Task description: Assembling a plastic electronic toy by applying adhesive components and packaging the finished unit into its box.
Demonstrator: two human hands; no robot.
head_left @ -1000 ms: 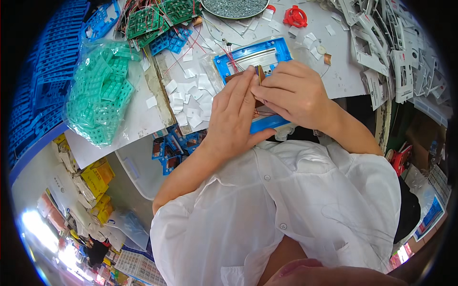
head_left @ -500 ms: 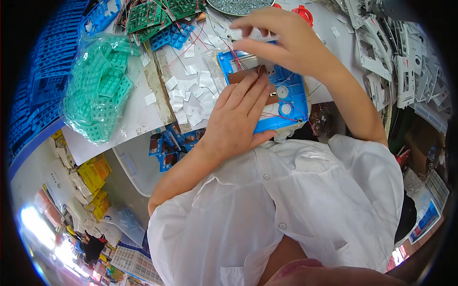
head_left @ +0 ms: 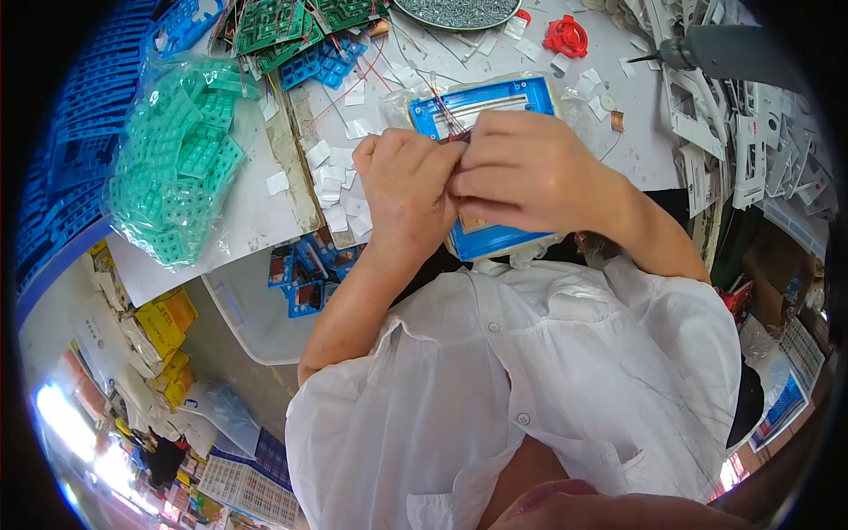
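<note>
Blue casing [head_left: 503,243] at the near edge of the white worktable [head_left: 256,208], just beyond the front of the wearer's white shirt [head_left: 442,371]; its middle is covered by both hands. Left hand [head_left: 406,185] over the casing's left side, fingers bent, tips meeting those of the right. Right hand [head_left: 539,172] above the casing, fingers curled in close, thumb side toward the left hand. Thin reddish wires [head_left: 444,110] run to the meeting fingertips; what either hand grips there is hidden, cannot tell.

Left of the wearer, below table height: clear bin [head_left: 256,322] with small blue parts [head_left: 306,299]. On the table left of the casing, loose white paper squares [head_left: 331,190]; farther left, a clear bag of green keypads [head_left: 185,168]. Right, a grey power screwdriver [head_left: 729,57], bit pointing left, in front of stacked white frames [head_left: 751,155]. Far side: red ring-shaped part [head_left: 565,37], green circuit boards [head_left: 274,26], round dish of small metal pieces [head_left: 459,11].
</note>
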